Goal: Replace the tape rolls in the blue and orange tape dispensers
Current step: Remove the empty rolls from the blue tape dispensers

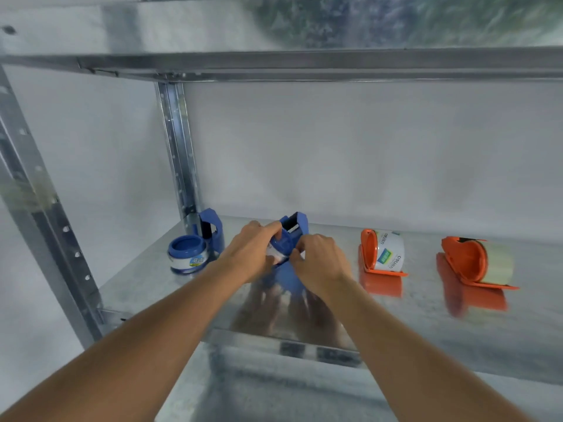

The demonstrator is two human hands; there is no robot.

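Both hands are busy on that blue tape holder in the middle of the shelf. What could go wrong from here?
1. The left hand and right hand both grip the blue tape holder close to its cutter end, so a slip might nick the fingers.
2. The spare blue tape roll stands just beside the left forearm and could get knocked along the metal shelf.
3. The roll inside may seat crooked; the hands hide it.
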